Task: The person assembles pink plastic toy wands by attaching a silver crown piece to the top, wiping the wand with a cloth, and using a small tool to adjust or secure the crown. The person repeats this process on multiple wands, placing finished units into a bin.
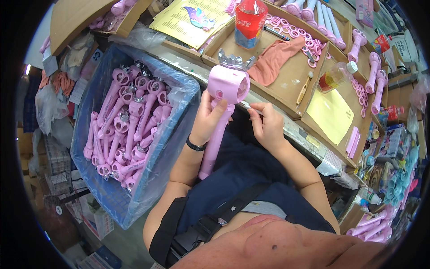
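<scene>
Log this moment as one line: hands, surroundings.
left hand: grips pink wand below its head | right hand: beside wand, fingertip contents unclear | left: blue crate of similar wands | ahead: cardboard trays

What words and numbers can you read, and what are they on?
Wands in the blue crate: lettering, which I won't copy.
Red container: printing, not copied either.
Yellow sheet with winged picture: rows too small to read.
Wand in left hand: none I can make out.
</scene>
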Tool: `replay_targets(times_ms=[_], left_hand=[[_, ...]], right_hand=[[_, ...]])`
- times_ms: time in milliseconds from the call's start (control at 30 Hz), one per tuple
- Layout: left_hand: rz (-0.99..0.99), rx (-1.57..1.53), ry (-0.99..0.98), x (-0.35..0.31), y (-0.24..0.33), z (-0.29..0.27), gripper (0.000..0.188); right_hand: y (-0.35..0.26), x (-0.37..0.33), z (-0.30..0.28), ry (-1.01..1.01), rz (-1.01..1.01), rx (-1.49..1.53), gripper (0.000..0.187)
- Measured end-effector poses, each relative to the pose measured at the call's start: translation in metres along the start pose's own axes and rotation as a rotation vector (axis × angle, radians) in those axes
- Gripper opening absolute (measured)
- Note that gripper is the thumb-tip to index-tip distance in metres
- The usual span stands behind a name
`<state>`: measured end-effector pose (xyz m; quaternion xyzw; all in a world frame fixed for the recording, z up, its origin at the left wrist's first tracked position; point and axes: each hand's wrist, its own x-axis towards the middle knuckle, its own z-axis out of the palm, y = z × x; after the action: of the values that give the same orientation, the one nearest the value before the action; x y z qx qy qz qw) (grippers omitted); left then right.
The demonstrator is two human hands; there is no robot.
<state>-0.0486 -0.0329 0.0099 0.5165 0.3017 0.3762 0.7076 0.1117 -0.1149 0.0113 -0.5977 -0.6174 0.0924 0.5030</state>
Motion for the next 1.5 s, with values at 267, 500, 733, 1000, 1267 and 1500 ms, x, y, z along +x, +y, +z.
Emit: replay_targets(times_ms=[267, 500, 733, 1000, 1267, 1500], left_hand=[[0.056, 0.080, -0.004, -0.003, 0.003, 0.000, 0.051], [-0.013, 0.018, 0.009, -0.003, 0.002, -0.004, 0.049], [0.028, 0.019, 0.009, -0.005, 0.000, -0.003, 0.047], [0.042, 0.066, 0.035, -0.009, 0.004, -0.002, 0.052], [0.109, 0.102, 0.014, -0.007, 0.001, 0.000, 0.054], [0.121, 0.147, 0.022, -0.007, 0.000, 0.001, 0.055]], right_hand=[[0.002, 0.005, -0.010, -0.232, 0.783, 0.769, 0.023], [0.003, -0.009, 0.003, -0.103, 0.224, 0.148, 0.020], [-0.005, -0.008, 0.003, -0.108, 0.310, 0.241, 0.020], [0.000, 0.004, -0.015, -0.294, 0.741, 0.700, 0.028], [0.004, -0.006, -0.007, -0.218, 0.511, 0.577, 0.027], [0.008, -0.010, -0.004, -0.244, 0.569, 0.485, 0.026]])
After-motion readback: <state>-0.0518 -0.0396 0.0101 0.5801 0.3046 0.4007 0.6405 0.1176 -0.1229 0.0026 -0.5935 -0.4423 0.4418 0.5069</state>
